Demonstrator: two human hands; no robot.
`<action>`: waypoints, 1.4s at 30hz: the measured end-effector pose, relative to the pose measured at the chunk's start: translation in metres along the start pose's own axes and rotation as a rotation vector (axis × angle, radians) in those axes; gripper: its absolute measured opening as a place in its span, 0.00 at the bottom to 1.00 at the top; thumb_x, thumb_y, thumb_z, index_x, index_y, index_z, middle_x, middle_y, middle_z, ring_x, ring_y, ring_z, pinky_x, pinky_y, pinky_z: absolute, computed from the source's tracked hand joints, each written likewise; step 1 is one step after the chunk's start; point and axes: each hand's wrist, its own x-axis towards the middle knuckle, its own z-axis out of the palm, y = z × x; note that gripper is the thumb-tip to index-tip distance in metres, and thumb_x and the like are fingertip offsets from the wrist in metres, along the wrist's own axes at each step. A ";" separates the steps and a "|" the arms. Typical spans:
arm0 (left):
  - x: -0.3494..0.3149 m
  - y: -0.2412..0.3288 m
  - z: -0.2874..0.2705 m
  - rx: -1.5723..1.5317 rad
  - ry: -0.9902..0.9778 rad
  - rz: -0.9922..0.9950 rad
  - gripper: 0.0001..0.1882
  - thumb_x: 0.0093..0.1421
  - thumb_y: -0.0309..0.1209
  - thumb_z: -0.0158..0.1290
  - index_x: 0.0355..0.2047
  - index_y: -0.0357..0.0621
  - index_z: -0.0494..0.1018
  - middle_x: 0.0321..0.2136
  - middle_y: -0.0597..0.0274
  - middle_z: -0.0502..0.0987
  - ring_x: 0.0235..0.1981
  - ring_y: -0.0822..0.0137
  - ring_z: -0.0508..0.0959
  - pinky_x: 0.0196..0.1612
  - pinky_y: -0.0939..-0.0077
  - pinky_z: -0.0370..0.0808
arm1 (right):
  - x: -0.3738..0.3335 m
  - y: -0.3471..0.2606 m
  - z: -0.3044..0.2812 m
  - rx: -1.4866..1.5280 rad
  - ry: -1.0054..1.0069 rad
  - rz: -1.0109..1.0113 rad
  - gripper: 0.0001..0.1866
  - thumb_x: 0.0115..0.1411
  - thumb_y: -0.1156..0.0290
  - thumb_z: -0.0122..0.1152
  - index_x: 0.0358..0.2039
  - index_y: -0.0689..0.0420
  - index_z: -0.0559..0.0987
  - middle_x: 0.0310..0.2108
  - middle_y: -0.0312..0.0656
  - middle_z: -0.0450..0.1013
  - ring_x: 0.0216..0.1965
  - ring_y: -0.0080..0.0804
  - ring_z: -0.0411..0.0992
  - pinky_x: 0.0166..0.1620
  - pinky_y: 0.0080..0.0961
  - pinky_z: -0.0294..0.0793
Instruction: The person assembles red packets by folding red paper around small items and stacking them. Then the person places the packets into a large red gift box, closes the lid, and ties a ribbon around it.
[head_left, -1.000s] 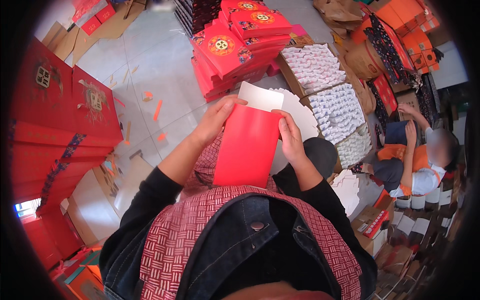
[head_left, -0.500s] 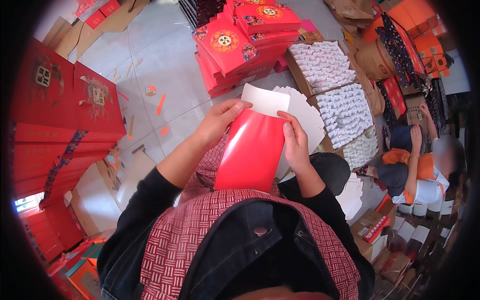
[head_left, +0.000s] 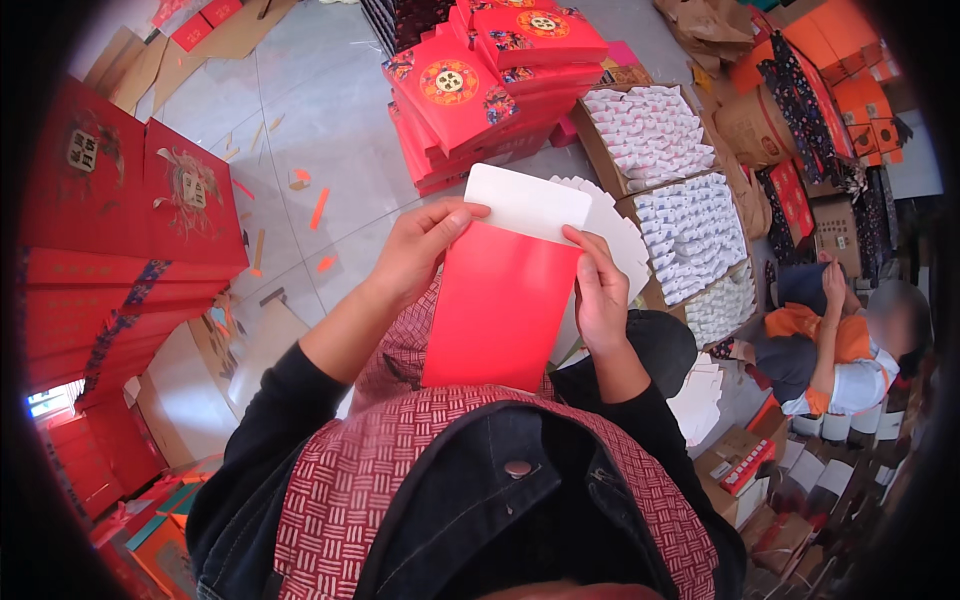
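Note:
A flat, glossy red card piece with a white flap (head_left: 505,310) lies over my lap. My left hand (head_left: 425,250) pinches its upper left edge, thumb on top, near the fold where red meets white. On the opposite edge, my right hand (head_left: 602,295) grips the same fold line between thumb and fingers. The white flap lies stretched out at the far end, away from me. Behind the card, a fanned pile of white-sided card pieces (head_left: 622,235) shows partly, next to my right hand. My patterned red apron (head_left: 385,350) is beneath.
Red decorated boxes (head_left: 455,95) are stacked ahead. Cartons of small white packets (head_left: 688,235) stand to the right. Large red boxes (head_left: 130,230) rise at the left. Orange scraps (head_left: 319,208) litter the grey floor. Another person (head_left: 835,340) sits at far right.
The red card has shifted slightly left and flattened, and its white flap shows wider. Both my hands keep their grip. The other person's hands have come together.

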 end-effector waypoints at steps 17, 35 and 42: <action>0.008 0.004 -0.002 0.019 0.087 -0.126 0.11 0.60 0.27 0.50 0.40 0.32 0.74 0.39 0.62 0.74 0.40 0.71 0.73 0.45 0.78 0.70 | 0.019 -0.009 -0.002 -0.025 -0.045 -0.022 0.10 0.53 0.81 0.59 0.38 0.67 0.78 0.44 0.44 0.69 0.43 0.27 0.68 0.44 0.20 0.67; -0.029 0.034 0.026 0.285 -0.117 0.326 0.10 0.60 0.28 0.51 0.38 0.33 0.72 0.44 0.56 0.72 0.45 0.68 0.71 0.49 0.73 0.68 | 0.083 -0.119 0.015 -0.222 -0.768 0.310 0.18 0.56 0.67 0.61 0.46 0.62 0.76 0.35 0.36 0.75 0.36 0.15 0.69 0.38 0.16 0.69; -0.034 0.027 0.021 0.091 -0.214 0.400 0.22 0.61 0.25 0.47 0.53 0.39 0.54 0.47 0.55 0.67 0.51 0.68 0.67 0.55 0.73 0.64 | 0.067 -0.111 0.019 -0.500 -0.673 0.001 0.17 0.55 0.74 0.58 0.46 0.60 0.75 0.32 0.46 0.76 0.33 0.25 0.73 0.36 0.18 0.71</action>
